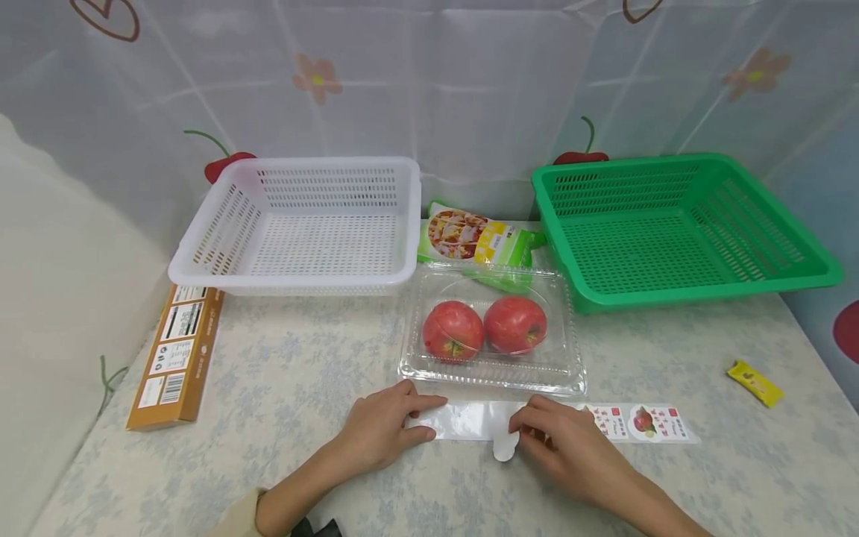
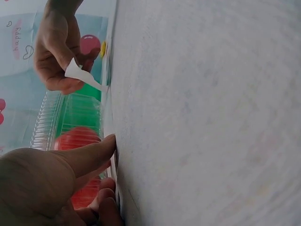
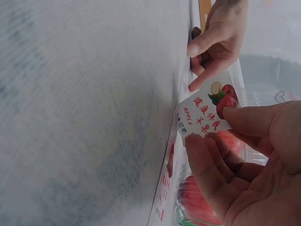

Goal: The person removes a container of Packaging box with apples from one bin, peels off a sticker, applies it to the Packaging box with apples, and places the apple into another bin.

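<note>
A clear plastic clamshell (image 1: 570, 373) with two red apples (image 1: 485, 328) stands mid-table. In front of it lies a long backing strip (image 1: 470, 419) with printed labels at its right end. My left hand (image 1: 419, 419) presses the strip's left end flat against the table. My right hand (image 1: 520, 432) pinches an apple sticker (image 3: 207, 115) between thumb and fingers, lifted off the strip near its middle. In the left wrist view the sticker (image 2: 82, 75) curls up white from the right hand, and my left hand's thumb (image 2: 89, 153) points at the strip's edge.
A white basket (image 1: 302, 224) stands at the back left, a green basket (image 1: 671, 224) at the back right, a green snack packet (image 1: 476, 239) between them. An orange box (image 1: 176, 354) lies at the left edge, a small yellow packet (image 1: 754, 382) at the right.
</note>
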Demonstrator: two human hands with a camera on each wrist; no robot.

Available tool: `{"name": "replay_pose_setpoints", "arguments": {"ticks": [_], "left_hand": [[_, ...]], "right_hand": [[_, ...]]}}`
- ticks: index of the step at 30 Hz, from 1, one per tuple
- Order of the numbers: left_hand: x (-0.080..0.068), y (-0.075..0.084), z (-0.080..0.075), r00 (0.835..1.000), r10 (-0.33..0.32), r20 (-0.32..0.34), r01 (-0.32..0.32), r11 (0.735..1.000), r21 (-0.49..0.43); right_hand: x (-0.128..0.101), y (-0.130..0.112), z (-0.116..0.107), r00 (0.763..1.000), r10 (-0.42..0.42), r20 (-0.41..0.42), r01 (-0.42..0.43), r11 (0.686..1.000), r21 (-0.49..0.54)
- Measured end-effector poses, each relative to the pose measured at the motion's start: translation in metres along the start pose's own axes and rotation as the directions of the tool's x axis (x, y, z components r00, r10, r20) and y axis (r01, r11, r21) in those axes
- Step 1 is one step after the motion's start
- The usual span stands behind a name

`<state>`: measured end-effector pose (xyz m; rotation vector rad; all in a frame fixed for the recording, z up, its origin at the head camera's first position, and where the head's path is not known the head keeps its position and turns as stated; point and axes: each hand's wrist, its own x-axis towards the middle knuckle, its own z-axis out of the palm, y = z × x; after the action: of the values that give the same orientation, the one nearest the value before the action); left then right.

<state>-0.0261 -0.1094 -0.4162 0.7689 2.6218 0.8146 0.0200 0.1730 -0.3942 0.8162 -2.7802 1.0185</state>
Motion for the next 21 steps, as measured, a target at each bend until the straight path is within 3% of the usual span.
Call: {"name": "replay_pose_setpoints", "arguments": {"ticks": [11, 17, 21], "left_hand": [[-0.001, 0.001, -0.001, 1.000, 0.016, -0.014, -0.016, 1.000, -0.017], [0.001, -0.002, -0.003, 1.000, -0.001, -0.024, 0.000, 0.999, -0.050], [0.000, -0.006, -0.005, 0.999, -0.033, -0.014, 0.030, 0.987, -0.155]], "right_hand": [[-0.006, -0.002, -0.007, 0.991, -0.053, -0.127, 0.059, 0.997, 0.048], [0.011, -0.021, -0.009, 0.974, 0.041, -0.222, -0.017, 0.994, 0.105], [0.028, -0.029, -0.017, 0.956, 0.112, -0.270, -0.063, 0.981, 0.184]]}}
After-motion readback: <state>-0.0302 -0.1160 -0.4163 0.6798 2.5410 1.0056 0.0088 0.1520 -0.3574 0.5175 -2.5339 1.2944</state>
